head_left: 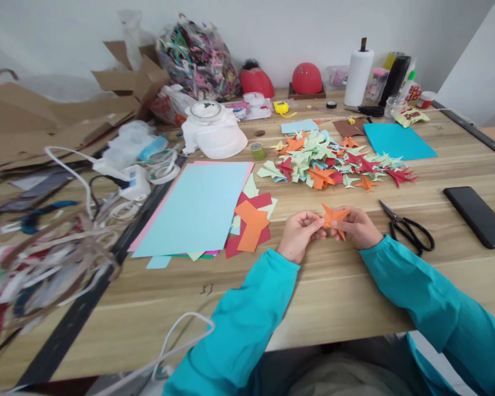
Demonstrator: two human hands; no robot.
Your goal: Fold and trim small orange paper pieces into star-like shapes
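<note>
Between both hands, just above the wooden table, is a folded orange paper plane (333, 216) with pointed tips. My left hand (299, 234) pinches its left side between thumb and fingers. My right hand (358, 226) grips it from the right, thumb on top. Beyond them lies a pile of folded paper planes (313, 157) in pale green, orange, red and blue. Black-handled scissors (408, 228) rest on the table beside my right hand. Cut orange paper pieces (252, 224) lie to the left over red and green ones.
Large light-blue sheets (198, 203) lie on pink paper at left. A black phone (478, 215) is at far right. A turquoise sheet (400, 141) sits behind the pile. Cables and ribbons (66, 264) clutter the left side, near a cardboard box (66, 113). Bottles (358, 77) stand at the back.
</note>
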